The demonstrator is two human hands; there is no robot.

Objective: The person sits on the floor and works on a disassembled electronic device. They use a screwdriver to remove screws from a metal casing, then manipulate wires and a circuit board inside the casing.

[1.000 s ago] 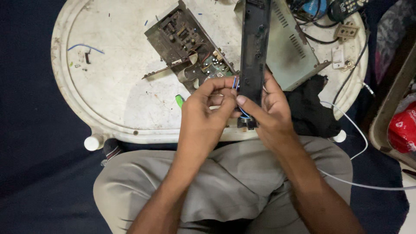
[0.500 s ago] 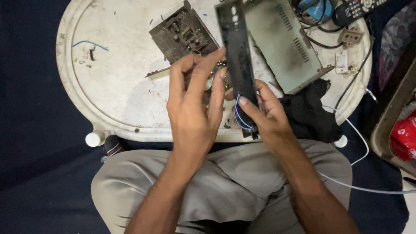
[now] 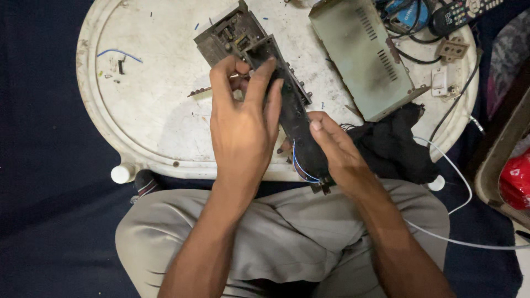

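Note:
My left hand (image 3: 243,124) and my right hand (image 3: 334,146) both hold a long black panel strip (image 3: 295,113) with small knobs along one edge, tilted over the white round table (image 3: 149,110). My left fingers wrap its upper end; my right hand grips its lower end, where thin blue wires (image 3: 298,165) loop out. Behind the strip lies a dusty brown circuit board (image 3: 226,33), partly hidden by my left hand.
A grey vented metal cover (image 3: 361,55) lies at the table's upper right, a black cloth (image 3: 392,146) below it. Cables, a remote control (image 3: 464,14) and a small socket plate (image 3: 452,49) crowd the far right. A white cable (image 3: 458,193) crosses my right leg. A red object (image 3: 516,179) sits at the right edge.
The black strip has tilted from nearly upright to slanting up-left. My left hand moved from its lower part to its upper end. The view shifted slightly.

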